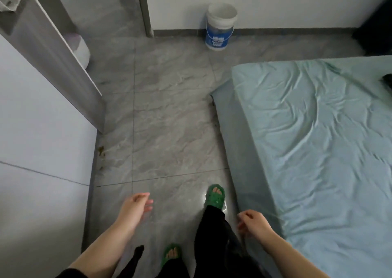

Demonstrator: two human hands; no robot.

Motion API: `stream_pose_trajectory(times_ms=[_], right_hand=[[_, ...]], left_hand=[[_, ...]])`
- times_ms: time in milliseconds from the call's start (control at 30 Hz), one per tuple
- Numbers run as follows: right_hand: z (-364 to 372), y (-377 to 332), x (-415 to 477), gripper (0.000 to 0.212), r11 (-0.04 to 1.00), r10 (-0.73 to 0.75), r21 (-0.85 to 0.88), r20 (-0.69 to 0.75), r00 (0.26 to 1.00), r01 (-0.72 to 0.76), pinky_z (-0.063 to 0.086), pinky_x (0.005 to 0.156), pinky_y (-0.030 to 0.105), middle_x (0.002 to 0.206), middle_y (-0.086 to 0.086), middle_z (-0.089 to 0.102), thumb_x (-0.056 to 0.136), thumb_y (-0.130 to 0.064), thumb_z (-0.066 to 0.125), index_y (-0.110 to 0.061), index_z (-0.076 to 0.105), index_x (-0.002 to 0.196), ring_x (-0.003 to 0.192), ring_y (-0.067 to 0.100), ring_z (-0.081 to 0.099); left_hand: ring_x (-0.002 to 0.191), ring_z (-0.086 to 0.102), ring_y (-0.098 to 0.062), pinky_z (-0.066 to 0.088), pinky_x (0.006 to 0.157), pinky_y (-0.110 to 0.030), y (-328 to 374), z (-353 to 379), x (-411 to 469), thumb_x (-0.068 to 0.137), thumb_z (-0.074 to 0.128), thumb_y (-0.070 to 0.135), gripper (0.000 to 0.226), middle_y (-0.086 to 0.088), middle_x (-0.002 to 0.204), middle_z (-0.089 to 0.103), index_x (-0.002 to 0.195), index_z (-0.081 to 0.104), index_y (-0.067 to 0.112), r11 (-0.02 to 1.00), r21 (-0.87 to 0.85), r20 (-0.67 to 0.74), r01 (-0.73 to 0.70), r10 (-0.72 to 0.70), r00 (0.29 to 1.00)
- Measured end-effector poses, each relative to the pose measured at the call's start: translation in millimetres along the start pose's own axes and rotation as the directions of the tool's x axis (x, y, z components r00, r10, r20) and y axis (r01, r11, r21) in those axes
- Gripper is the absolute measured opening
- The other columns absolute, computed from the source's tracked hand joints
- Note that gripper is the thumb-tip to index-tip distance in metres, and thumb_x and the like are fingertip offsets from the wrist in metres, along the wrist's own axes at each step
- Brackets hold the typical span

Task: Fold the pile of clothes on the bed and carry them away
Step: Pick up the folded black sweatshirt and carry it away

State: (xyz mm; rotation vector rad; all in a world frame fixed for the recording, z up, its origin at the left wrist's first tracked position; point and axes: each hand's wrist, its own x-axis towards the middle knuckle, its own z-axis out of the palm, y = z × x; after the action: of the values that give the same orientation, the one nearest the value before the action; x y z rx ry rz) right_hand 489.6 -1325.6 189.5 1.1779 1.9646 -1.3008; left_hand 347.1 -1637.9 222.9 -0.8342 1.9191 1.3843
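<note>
Apparently step: walking along bed (318,139), folding judged not begun | left hand (135,208), right hand (253,222) hung loose, empty | pile unseen; dark scrap (387,79), perhaps clothing, lay far right on bed | next: turn right, find pile.

Glossy grey marble-look tiles (169,112) cover the floor beside a bed (318,139) in wrinkled, faintly shiny pale cloth. A smooth plastic bucket (220,27) stands against the matt wall (275,1).

pale teal bed (318,129), green sandals (214,197)
</note>
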Motion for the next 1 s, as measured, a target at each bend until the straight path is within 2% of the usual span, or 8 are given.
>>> stream_pose_trajectory(times_ms=[133, 267, 333, 467, 600, 767, 867, 1000], right_hand=[[-35.4, -59.5, 69.5, 0.02, 0.999, 0.029, 0.027, 0.019, 0.999, -0.03, 0.045, 0.045, 0.018, 0.067, 0.011, 0.068, 0.095, -0.013, 0.055, -0.007, 0.063, 0.078, 0.052, 0.021, 0.062], [-66.8, -143.2, 136.0, 0.021, 0.998, 0.008, 0.068, 0.061, 0.998, -0.012, 0.041, 0.045, 0.021, 0.07, 0.016, 0.067, 0.095, -0.011, 0.052, -0.007, 0.06, 0.076, 0.053, 0.024, 0.058], [-77.3, -192.4, 162.8, 0.021, 0.999, -0.013, 0.051, 0.102, 0.995, 0.007, 0.039, 0.045, 0.022, 0.068, 0.015, 0.065, 0.096, -0.01, 0.051, -0.005, 0.059, 0.077, 0.05, 0.022, 0.055], [-93.0, -298.3, 208.1, 0.014, 0.997, -0.082, 0.028, 0.167, 0.983, 0.078, 0.034, 0.042, 0.019, 0.066, 0.009, 0.062, 0.096, -0.011, 0.051, -0.007, 0.059, 0.085, 0.047, 0.017, 0.054], [-103.6, -395.2, 253.8, 0.015, 0.983, -0.147, 0.137, 0.185, 0.972, 0.123, 0.036, 0.047, 0.02, 0.073, 0.011, 0.065, 0.097, -0.015, 0.052, -0.01, 0.058, 0.084, 0.051, 0.018, 0.058], [-105.8, -492.4, 316.7, 0.011, 0.942, -0.145, 0.325, 0.164, 0.976, 0.085, 0.043, 0.058, 0.026, 0.072, 0.01, 0.068, 0.095, -0.017, 0.054, -0.012, 0.061, 0.088, 0.059, 0.021, 0.063], [-107.2, -535.0, 348.5, 0.011, 0.949, -0.127, 0.305, 0.129, 0.983, 0.083, 0.041, 0.055, 0.023, 0.072, 0.009, 0.068, 0.094, -0.018, 0.055, -0.012, 0.06, 0.086, 0.055, 0.018, 0.062], [-120.6, -569.5, 374.7, 0.014, 0.976, -0.085, 0.206, 0.039, 0.996, 0.075, 0.038, 0.048, 0.022, 0.07, 0.011, 0.067, 0.095, -0.014, 0.055, -0.005, 0.062, 0.086, 0.049, 0.015, 0.057]], left_hand=[[0.068, 0.06, -0.017, 0.034, 0.057, -0.025, 69.6, 38.6, 42.9, 0.098, 0.054, 0.017, 0.01, -0.008, 0.088, 0.066, 0.089, 0.058, 0.019, 0.999, -0.023, -0.001, -0.024, 0.024, 1.0], [0.075, 0.064, -0.021, 0.04, 0.063, -0.027, 129.8, 67.0, 74.7, 0.1, 0.051, 0.018, 0.016, -0.01, 0.091, 0.067, 0.088, 0.061, 0.016, 1.0, -0.019, -0.028, -0.014, 0.013, 1.0], [0.081, 0.065, -0.023, 0.043, 0.064, -0.029, 159.7, 75.7, 87.7, 0.1, 0.05, 0.02, 0.016, -0.01, 0.095, 0.068, 0.092, 0.063, 0.014, 1.0, -0.011, -0.042, -0.004, 0.004, 0.999], [0.081, 0.063, -0.024, 0.042, 0.064, -0.028, 218.9, 83.1, 119.4, 0.1, 0.051, 0.019, 0.015, -0.015, 0.1, 0.067, 0.1, 0.062, 0.009, 0.999, -0.039, -0.084, -0.013, 0.009, 0.996], [0.088, 0.06, -0.027, 0.04, 0.069, -0.03, 271.3, 80.6, 155.2, 0.101, 0.049, 0.021, 0.023, -0.018, 0.106, 0.064, 0.11, 0.06, 0.003, 0.987, -0.129, -0.063, 0.091, -0.1, 0.993], [0.094, 0.057, -0.028, 0.039, 0.075, -0.031, 352.4, 78.3, 221.2, 0.102, 0.047, 0.02, 0.021, -0.017, 0.108, 0.061, 0.108, 0.058, 0.003, 0.968, -0.184, -0.037, 0.17, -0.179, 0.983], [0.096, 0.056, -0.028, 0.039, 0.081, -0.032, 420.4, 80.6, 269.1, 0.102, 0.047, 0.02, 0.019, -0.017, 0.106, 0.061, 0.098, 0.059, 0.005, 0.98, -0.121, 0.02, 0.158, -0.156, 0.987], [0.082, 0.059, -0.025, 0.039, 0.066, -0.027, 515.9, 83.9, 330.0, 0.098, 0.054, 0.019, 0.015, -0.014, 0.095, 0.065, 0.095, 0.062, 0.007, 0.996, -0.017, 0.039, 0.083, -0.082, 0.996]])
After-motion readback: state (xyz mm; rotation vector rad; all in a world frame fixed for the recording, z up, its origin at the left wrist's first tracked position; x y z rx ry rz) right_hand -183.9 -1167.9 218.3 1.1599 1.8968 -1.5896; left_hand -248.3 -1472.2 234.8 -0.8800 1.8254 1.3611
